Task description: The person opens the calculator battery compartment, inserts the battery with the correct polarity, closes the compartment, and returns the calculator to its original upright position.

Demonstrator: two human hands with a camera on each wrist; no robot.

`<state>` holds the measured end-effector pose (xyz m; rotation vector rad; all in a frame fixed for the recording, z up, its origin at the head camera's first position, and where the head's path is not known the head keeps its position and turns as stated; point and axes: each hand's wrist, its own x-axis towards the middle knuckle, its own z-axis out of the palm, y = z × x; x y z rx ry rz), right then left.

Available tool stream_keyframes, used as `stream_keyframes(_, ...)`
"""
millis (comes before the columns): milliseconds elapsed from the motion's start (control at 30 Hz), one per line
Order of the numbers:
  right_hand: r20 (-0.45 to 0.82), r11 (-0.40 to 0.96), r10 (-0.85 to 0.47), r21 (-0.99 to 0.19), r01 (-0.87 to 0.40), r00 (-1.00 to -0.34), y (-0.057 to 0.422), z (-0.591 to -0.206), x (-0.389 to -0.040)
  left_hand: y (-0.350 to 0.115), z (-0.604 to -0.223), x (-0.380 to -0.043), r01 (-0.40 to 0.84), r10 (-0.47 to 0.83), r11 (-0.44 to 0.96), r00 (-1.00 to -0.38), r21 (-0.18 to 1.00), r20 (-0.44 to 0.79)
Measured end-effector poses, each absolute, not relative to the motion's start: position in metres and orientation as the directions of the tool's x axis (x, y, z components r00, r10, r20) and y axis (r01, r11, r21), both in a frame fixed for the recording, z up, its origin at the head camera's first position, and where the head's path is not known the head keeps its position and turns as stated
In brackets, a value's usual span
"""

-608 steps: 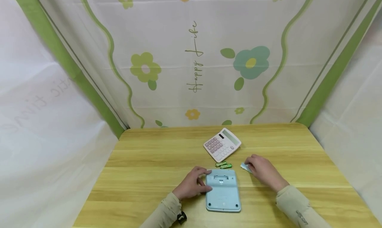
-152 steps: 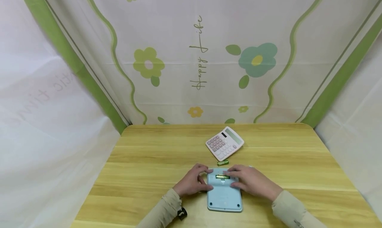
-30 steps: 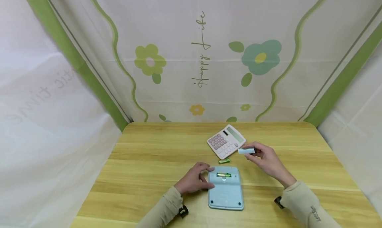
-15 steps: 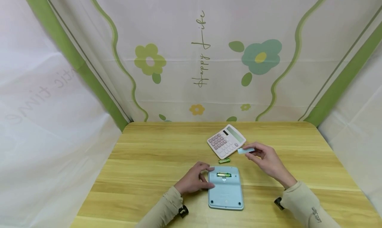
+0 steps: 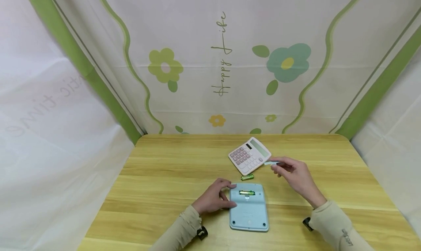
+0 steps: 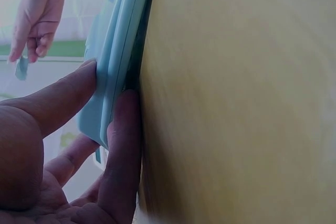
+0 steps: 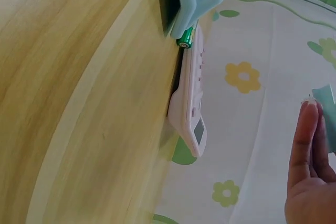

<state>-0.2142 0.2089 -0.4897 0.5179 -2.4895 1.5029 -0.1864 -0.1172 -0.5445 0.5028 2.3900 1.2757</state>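
A light-blue calculator (image 5: 248, 215) lies face down on the table with its battery compartment uncovered. A green battery (image 5: 246, 193) sits in that compartment. My left hand (image 5: 212, 198) grips the calculator's left edge; in the left wrist view the thumb lies on its back and a finger reaches its underside. To the right, my right hand (image 5: 294, 176) pinches a small light-blue battery cover (image 5: 270, 163) above the table, which the right wrist view shows only in part. One loose green battery (image 5: 247, 177) lies just beyond the blue calculator's top edge.
A pink and white calculator (image 5: 250, 156) lies face up behind the loose battery, turned at an angle. The wooden table (image 5: 164, 178) ends at a patterned cloth wall (image 5: 190, 101), with more white cloth on both sides.
Earlier both batteries lay on the table; one is now in the compartment. My right hand has left the calculator and picked up the cover, tilting it over the last second. My left hand keeps its hold.
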Motion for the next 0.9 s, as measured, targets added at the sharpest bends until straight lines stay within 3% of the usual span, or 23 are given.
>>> stream_keyframes(300, 0.407, 0.484, -0.103, -0.777, -0.404, -0.907, 0.210, -0.496, -0.217, -0.116, -0.543, -0.186, 0.121, 0.472, 0.517, -0.866, 0.847, -0.165)
stream_keyframes(667, 0.505, 0.451, -0.175, -0.722, -0.525, -0.845, 0.201, -0.500, -0.213, -0.117, -0.544, -0.186, 0.131, 0.480, 0.516, -0.863, 0.846, -0.159)
stream_keyframes(900, 0.479, 0.421, -0.223, -0.738, -0.527, -0.849, 0.189, -0.506, -0.209, -0.117, -0.543, -0.185, 0.115, 0.465, 0.518, -0.869, 0.847, -0.167)
